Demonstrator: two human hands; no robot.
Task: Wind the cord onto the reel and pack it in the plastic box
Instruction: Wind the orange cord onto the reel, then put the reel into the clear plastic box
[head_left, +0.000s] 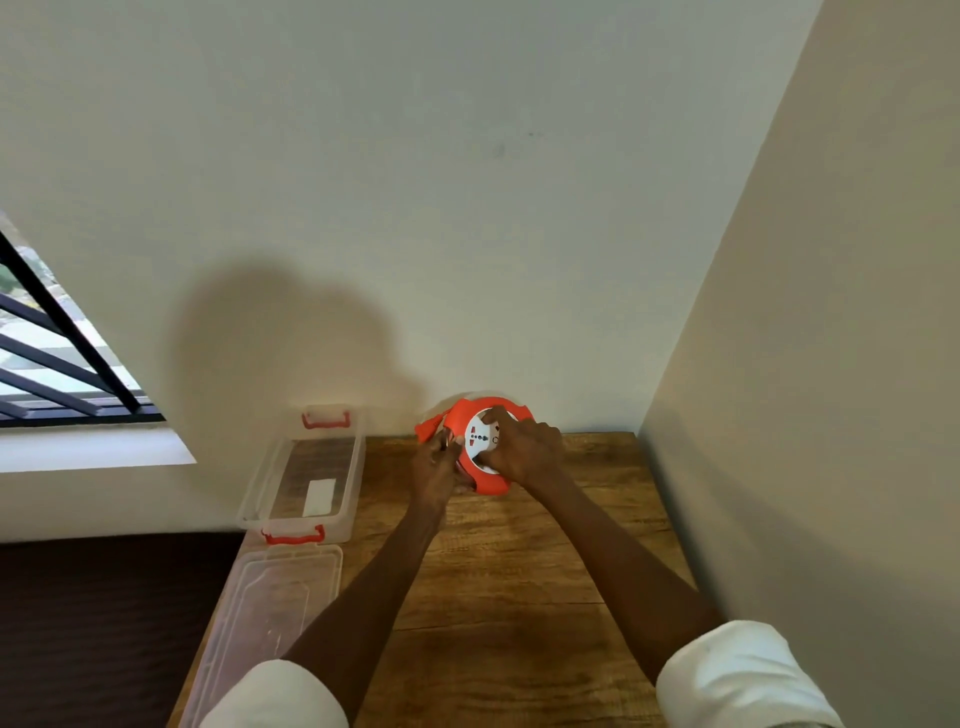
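Observation:
An orange cord reel (493, 480) with a white socket face (479, 439) stands tilted at the far end of the wooden table (519, 571), near the wall. My right hand (524, 447) grips the white centre of the reel. On the reel's left side, my left hand (436, 462) holds its orange edge. I cannot make out the cord itself. The clear plastic box (343, 512) with orange latches lies open at the table's far left, with a white label on its bottom. Nothing else is inside it.
The box's clear lid (260, 623) lies flat on the table's left edge, nearer to me than the box. A wall runs close along the right side and the back. A barred window (57, 353) is at the left.

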